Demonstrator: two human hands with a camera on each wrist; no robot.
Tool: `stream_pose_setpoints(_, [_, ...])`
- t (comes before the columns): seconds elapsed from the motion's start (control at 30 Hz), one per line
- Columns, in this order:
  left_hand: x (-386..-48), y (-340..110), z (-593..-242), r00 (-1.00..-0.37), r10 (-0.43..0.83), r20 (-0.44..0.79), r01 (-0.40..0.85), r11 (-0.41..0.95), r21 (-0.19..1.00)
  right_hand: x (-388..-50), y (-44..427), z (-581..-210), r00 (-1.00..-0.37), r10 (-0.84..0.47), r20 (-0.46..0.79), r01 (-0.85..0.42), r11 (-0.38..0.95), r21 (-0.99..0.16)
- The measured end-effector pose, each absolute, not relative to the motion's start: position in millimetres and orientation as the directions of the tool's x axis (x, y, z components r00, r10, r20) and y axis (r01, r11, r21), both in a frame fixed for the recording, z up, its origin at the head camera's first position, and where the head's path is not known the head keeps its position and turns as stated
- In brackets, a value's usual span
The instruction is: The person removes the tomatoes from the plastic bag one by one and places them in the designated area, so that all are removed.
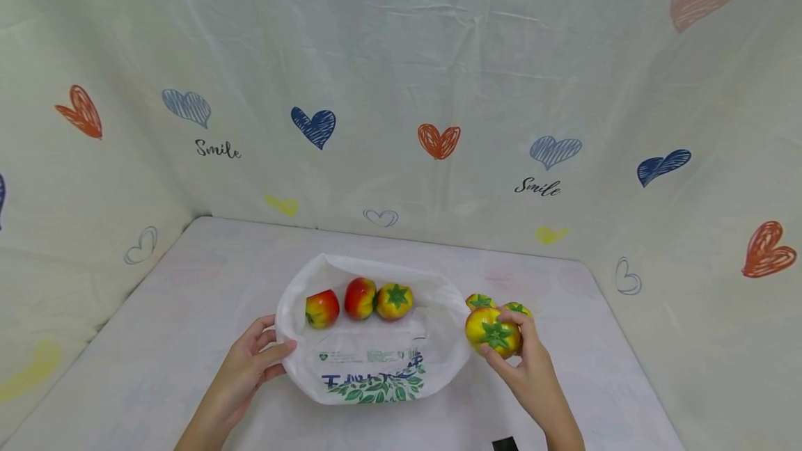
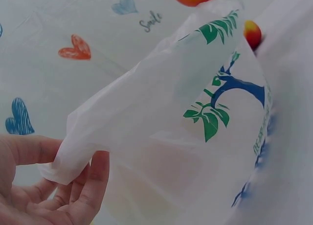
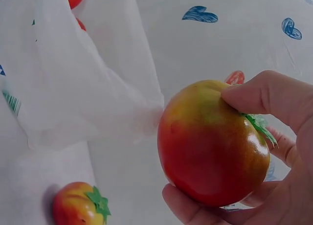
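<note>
A white plastic bag (image 1: 447, 367) with green leaf print lies with its mouth spread wide in the head view. My left hand (image 1: 250, 360) pinches its left rim between thumb and fingers; the left wrist view shows the bag film (image 2: 142, 122) gathered in that grip. Inside are three red-and-yellow tomatoes: one at the left (image 1: 322, 309), a redder tomato (image 1: 360, 299), and a yellow tomato (image 1: 395, 301) with a green calyx. Just outside the right rim, my right hand (image 1: 529, 371) holds another tomato (image 3: 212, 146), thumb near its green calyx.
Beyond the right hand, two more tomatoes, a left one (image 1: 480, 301) and a partly hidden right one (image 1: 519, 308), rest on the pale table (image 1: 564, 298). A heart-printed cloth (image 1: 376, 75) surrounds the table at back and sides. A small black object (image 1: 505, 444) shows at the near edge.
</note>
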State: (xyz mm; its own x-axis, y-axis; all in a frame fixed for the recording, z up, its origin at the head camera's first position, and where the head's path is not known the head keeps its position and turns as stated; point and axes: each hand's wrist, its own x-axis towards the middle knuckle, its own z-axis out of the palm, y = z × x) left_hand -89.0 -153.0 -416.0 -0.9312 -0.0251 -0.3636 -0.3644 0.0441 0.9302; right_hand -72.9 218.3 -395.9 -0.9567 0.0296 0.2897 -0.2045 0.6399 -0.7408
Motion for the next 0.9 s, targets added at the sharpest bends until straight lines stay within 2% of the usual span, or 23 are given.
stream_pose_setpoints(0.17, [-89,-153,-416,-0.932,-0.025,-0.363,-0.363,0.042,0.931,-74,230,-402,-0.963,0.058,0.264,-0.165,0.647,-0.744])
stream_pose_setpoints(0.7, [-89,-153,-417,-0.934,-0.022,-0.358,-0.358,0.043,0.933,-84,252,-434,-0.982,0.188,0.023,0.096,0.599,-0.795])
stream_pose_setpoints(0.9, [-89,-153,-417,-0.931,-0.025,-0.363,-0.364,0.043,0.93,-89,255,-451,-0.979,0.198,-0.038,0.15,0.59,-0.793])
